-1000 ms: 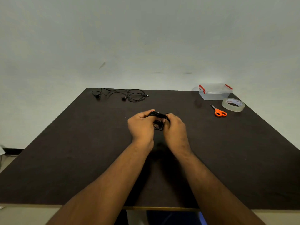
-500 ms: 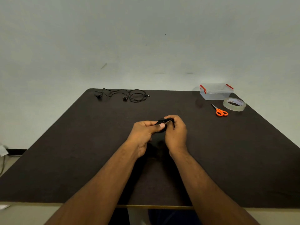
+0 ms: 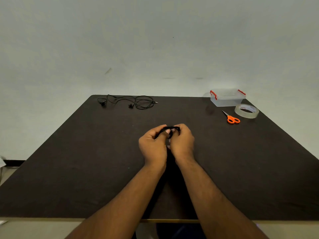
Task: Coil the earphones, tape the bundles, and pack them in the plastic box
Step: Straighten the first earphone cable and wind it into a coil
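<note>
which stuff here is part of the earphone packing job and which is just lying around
Part of the job:
coiled earphones, held by left hand and right hand
loose earphones
tape roll
scissors
plastic box

Just lying about:
white scrap, at the left edge beyond the table

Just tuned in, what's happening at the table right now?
A person's left hand and right hand both grip a black earphone bundle above the dark table. A second earphone set lies loose at the far edge. The tape roll, scissors and closed plastic box sit untouched, far right.
</note>
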### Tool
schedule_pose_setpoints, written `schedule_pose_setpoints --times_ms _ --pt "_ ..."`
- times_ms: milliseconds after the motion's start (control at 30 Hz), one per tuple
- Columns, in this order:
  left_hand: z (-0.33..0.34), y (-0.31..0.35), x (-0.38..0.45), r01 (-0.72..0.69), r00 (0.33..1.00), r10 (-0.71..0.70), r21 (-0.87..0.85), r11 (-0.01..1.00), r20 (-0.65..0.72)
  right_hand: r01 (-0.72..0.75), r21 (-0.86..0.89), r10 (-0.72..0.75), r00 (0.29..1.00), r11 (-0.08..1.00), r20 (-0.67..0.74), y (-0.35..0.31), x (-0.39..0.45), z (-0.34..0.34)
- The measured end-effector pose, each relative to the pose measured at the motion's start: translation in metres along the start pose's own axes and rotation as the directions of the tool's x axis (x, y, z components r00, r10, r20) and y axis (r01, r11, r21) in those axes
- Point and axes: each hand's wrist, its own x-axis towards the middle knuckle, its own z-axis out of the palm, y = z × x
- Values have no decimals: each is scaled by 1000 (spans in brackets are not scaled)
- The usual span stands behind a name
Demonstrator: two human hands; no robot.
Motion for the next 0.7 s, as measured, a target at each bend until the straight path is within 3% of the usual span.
schedule_pose_setpoints --times_ms 67,133,333,467,533,633,700 --pt "0 -1 -3 -40 998 38 34 999 49 -127 256 133 991 958 -4 -5 4 5" --pt "-2 -3 -2 -48 996 43 56 997 79 -120 379 135 991 918 -14 -7 4 6" --pt "-6 -3 7 86 996 -86 14 996 -21 113 393 -107 994 912 -36 2 -5 8" --pt "-1 -9 14 266 955 -281 -139 954 -98 177 332 -169 984 927 -52 5 -9 8" --pt "3 -7 16 265 941 -305 -240 934 -149 204 204 -196 979 958 -58 6 -11 8" --pt "8 0 17 129 955 -199 -295 947 -219 219 16 -217 974 976 -68 5 -14 7" --pt "6 1 16 3 980 -35 -162 987 -194 126 -30 -127 990 992 -53 6 -12 11"
